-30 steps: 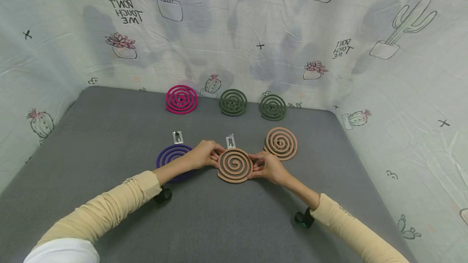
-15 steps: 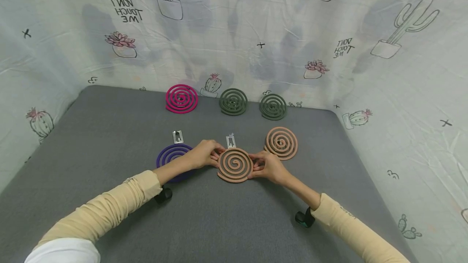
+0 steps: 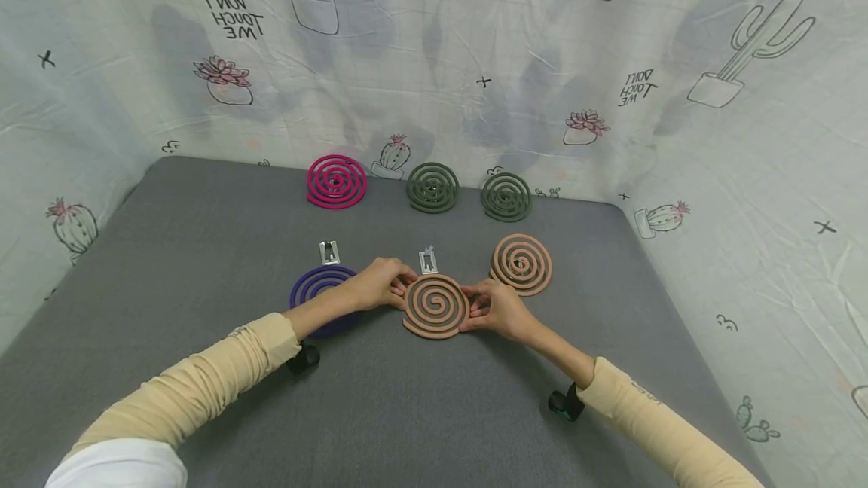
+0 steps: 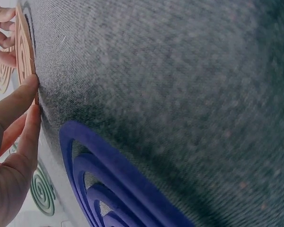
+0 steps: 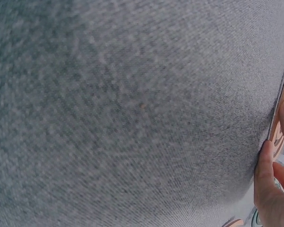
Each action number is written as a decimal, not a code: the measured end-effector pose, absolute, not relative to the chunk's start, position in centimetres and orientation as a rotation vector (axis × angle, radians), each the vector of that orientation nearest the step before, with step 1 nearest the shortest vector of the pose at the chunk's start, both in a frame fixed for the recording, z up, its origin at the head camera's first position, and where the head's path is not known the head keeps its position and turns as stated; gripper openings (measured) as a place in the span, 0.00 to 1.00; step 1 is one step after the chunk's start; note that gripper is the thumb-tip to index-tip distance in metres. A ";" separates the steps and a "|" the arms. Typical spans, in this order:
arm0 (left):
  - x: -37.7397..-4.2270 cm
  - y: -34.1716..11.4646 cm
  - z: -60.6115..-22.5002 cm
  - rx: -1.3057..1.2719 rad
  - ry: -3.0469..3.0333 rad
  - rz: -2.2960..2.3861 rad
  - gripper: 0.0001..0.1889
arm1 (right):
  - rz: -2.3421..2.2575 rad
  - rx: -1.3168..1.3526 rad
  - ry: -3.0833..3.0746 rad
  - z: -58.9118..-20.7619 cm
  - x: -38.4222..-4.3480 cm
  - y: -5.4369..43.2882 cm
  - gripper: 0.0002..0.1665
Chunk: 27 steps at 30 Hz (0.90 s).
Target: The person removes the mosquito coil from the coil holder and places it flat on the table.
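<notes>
In the head view a tan mosquito coil (image 3: 437, 302) lies on the grey cloth, between both hands. My left hand (image 3: 380, 285) pinches its left edge with thumb and fingertips. On the opposite side, my right hand (image 3: 503, 313) grips the right edge. The left wrist view shows the left thumb and a finger on the coil's rim (image 4: 24, 52); fingers also meet the rim in the right wrist view. Under the left forearm a purple coil (image 3: 315, 281) is partly hidden. Just behind the held coil sits a small metal coil stand (image 3: 423, 262).
Another metal stand (image 3: 324, 254) lies behind the purple coil. A second tan coil (image 3: 521, 265) is beyond the right hand. Along the back are a pink coil (image 3: 336, 182) and two dark green coils (image 3: 432, 188), before a patterned cloth wall (image 3: 434, 59).
</notes>
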<state>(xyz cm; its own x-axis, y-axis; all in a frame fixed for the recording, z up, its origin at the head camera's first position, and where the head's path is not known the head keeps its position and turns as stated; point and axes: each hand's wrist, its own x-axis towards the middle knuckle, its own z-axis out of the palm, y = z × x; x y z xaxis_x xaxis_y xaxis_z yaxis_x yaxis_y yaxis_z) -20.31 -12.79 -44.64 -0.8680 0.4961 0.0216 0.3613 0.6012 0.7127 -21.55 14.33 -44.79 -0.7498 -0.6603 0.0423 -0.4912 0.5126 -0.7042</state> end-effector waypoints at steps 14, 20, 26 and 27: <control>-20.5 -12.8 -44.6 0.703 2.628 1.111 0.25 | -1.081 -1.001 2.497 -44.4 -21.6 14.4 0.37; -20.7 -12.7 -44.5 0.706 2.624 1.091 0.25 | -1.018 -1.051 2.523 -44.4 -21.9 14.5 0.34; -20.7 -12.6 -44.2 0.713 2.617 1.086 0.25 | -0.957 -1.093 2.546 -44.2 -22.1 14.5 0.32; -20.7 -12.7 -44.1 0.715 2.614 1.087 0.25 | -0.950 -1.096 2.549 -44.2 -22.1 14.5 0.32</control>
